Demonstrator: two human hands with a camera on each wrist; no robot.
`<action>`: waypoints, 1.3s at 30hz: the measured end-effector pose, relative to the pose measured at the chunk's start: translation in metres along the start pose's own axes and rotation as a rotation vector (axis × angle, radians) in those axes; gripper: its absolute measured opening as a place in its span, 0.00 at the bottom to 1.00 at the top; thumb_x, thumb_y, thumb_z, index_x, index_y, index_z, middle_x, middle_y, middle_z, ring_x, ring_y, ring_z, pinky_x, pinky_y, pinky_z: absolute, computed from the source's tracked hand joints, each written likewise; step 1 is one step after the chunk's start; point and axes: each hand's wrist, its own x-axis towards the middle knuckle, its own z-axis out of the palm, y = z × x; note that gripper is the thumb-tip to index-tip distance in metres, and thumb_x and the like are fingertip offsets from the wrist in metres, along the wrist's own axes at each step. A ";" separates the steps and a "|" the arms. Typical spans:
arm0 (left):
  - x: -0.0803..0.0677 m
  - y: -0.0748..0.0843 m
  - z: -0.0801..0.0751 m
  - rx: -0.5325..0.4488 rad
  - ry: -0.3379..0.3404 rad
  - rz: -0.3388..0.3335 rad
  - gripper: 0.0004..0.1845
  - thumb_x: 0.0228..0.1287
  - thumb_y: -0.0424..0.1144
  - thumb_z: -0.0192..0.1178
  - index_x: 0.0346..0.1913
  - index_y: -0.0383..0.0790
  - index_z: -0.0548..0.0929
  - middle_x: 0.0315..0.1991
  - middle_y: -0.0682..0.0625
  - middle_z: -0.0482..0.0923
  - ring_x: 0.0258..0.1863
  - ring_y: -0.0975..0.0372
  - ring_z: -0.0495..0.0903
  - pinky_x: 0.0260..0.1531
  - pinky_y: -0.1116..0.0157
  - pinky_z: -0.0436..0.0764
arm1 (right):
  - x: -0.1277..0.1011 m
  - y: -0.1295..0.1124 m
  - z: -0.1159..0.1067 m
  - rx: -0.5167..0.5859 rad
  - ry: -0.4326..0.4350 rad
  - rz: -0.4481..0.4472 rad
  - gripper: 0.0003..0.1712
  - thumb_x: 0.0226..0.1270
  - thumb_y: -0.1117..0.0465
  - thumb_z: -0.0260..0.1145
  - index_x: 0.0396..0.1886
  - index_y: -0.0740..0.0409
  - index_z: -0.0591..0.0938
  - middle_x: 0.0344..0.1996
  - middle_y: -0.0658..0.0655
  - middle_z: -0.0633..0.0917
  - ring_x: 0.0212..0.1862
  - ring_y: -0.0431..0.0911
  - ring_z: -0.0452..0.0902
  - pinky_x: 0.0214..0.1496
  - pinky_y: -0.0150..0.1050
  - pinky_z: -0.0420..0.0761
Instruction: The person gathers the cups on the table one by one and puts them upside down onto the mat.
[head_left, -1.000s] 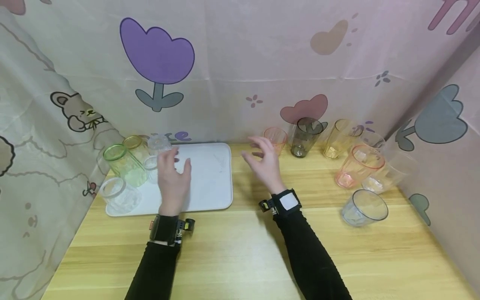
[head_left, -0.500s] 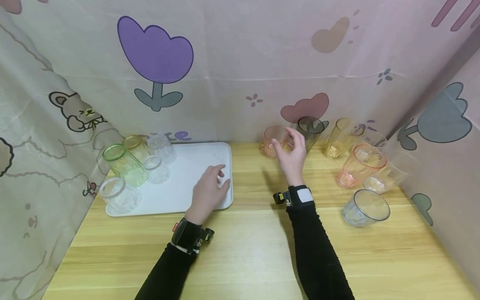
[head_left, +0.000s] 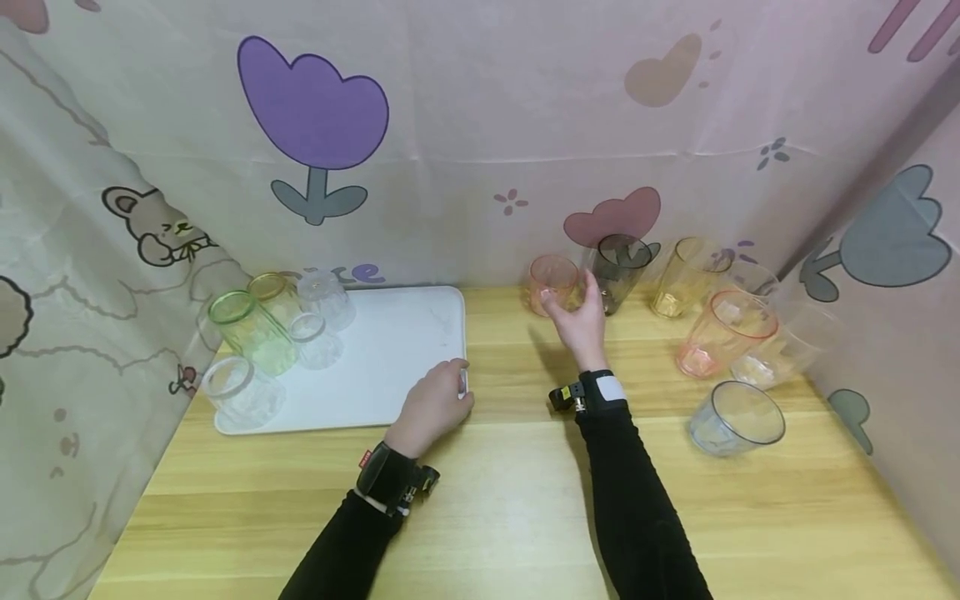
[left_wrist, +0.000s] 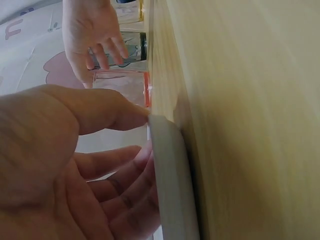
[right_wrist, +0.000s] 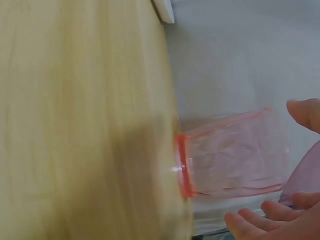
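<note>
The white tray lies on the left half of the wooden table. At its right front corner my left hand holds the rim, with thumb tip and curled fingers against it in the left wrist view. A small pink glass stands upright at the back of the table. My right hand is spread beside it, thumb toward the front of the glass and fingers on its right. In the right wrist view a gap shows between the fingers and the pink glass. Behind the fingers stands a smoky dark glass.
On the tray's left side are a green glass, an amber glass and several clear ones. To the right stand a yellow glass, a larger pink glass, clear glasses and a blue-grey glass. A printed curtain surrounds the table.
My left hand has left the glasses on the tray, moved right and taken hold of the rim. My right hand has moved right, to the small pink glass's right side.
</note>
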 end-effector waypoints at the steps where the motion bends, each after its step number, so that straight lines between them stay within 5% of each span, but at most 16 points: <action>1: 0.000 0.000 0.000 -0.004 0.000 0.000 0.28 0.67 0.36 0.64 0.68 0.30 0.76 0.36 0.52 0.77 0.35 0.59 0.77 0.34 0.60 0.80 | 0.001 0.002 0.001 0.014 -0.007 0.005 0.57 0.66 0.49 0.73 0.84 0.59 0.51 0.80 0.65 0.58 0.78 0.63 0.56 0.78 0.57 0.62; 14: 0.000 0.001 -0.001 0.032 0.025 0.012 0.25 0.63 0.36 0.67 0.62 0.30 0.81 0.33 0.53 0.82 0.33 0.59 0.81 0.33 0.59 0.83 | 0.013 0.012 0.018 0.048 -0.023 0.030 0.57 0.60 0.60 0.69 0.84 0.62 0.49 0.81 0.67 0.58 0.76 0.64 0.61 0.76 0.54 0.67; 28: 0.000 0.002 -0.001 0.029 0.018 -0.003 0.25 0.63 0.36 0.67 0.62 0.31 0.81 0.34 0.53 0.82 0.32 0.60 0.80 0.30 0.60 0.82 | 0.020 0.014 0.019 0.021 -0.018 0.065 0.58 0.62 0.61 0.71 0.84 0.62 0.48 0.80 0.67 0.60 0.78 0.60 0.59 0.80 0.49 0.61; 39: 0.000 0.003 0.000 0.038 0.021 -0.008 0.24 0.64 0.36 0.67 0.62 0.32 0.81 0.34 0.53 0.82 0.31 0.61 0.79 0.28 0.62 0.81 | 0.022 0.018 0.019 0.016 -0.007 0.029 0.55 0.64 0.59 0.74 0.82 0.64 0.53 0.74 0.70 0.67 0.72 0.63 0.67 0.73 0.53 0.71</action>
